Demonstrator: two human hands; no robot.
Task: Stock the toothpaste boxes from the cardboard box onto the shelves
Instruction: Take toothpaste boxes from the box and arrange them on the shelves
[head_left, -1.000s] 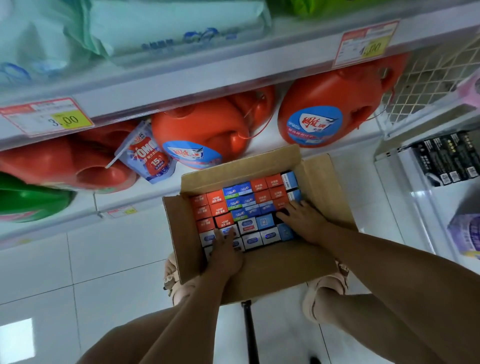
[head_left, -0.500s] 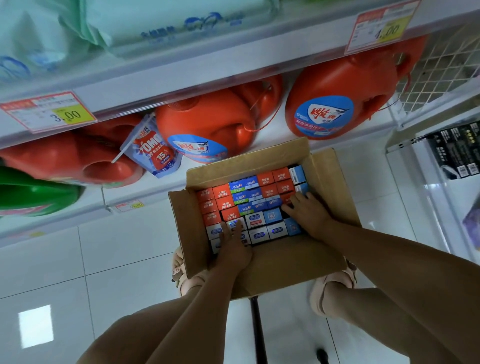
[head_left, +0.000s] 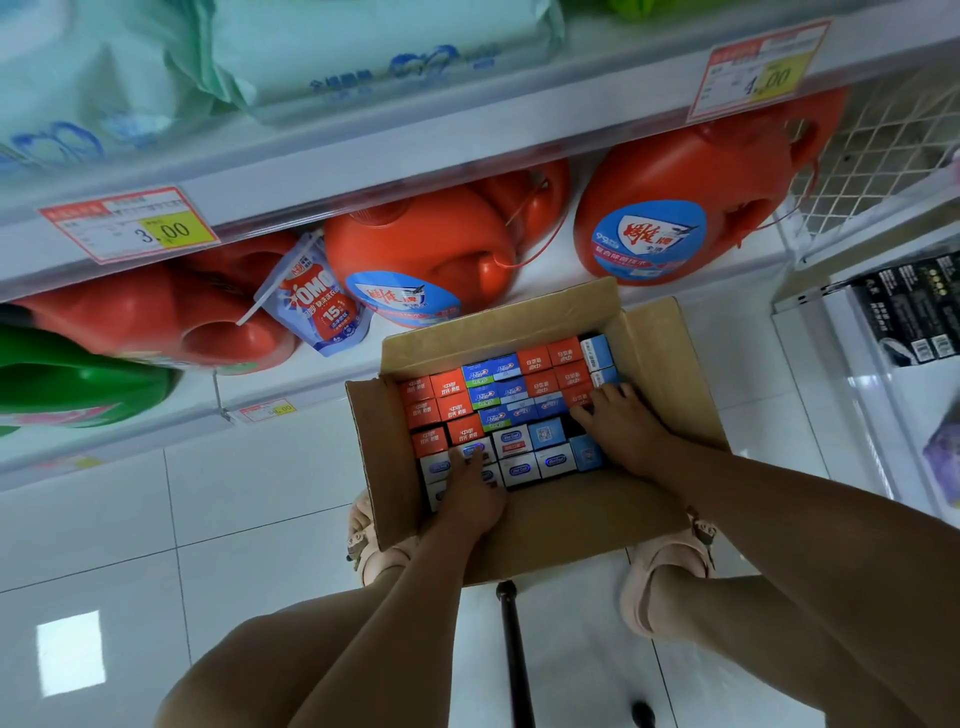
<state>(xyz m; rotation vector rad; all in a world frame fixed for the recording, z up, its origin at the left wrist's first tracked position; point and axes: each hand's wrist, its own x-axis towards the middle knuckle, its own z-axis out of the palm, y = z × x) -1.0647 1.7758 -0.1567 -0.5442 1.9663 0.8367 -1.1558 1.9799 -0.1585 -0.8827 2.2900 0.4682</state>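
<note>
Floor (head_left: 260, 519): glossy white tiles.
Shelves (head_left: 363, 156): stocked with orange detergent jugs (head_left: 675, 208).
Cardboard box (head_left: 561, 519): set on the floor, flaps open.
Toothpaste boxes (head_left: 540, 379): packed inside it on end, end faces up (long axes run downward).
Left hand (head_left: 475, 488): straight fingers laid on white tops, nothing gripped.
Right hand (head_left: 623, 431): fingers spread over the right-side tops, nothing gripped.

Glossy white tiled floor (head_left: 130, 519), white shelving (head_left: 363, 171), wire mesh panel (head_left: 872, 145)

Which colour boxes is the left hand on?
The white boxes at the carton's near edge, under the left hand; orange boxes and blue boxes lie elsewhere.
</note>
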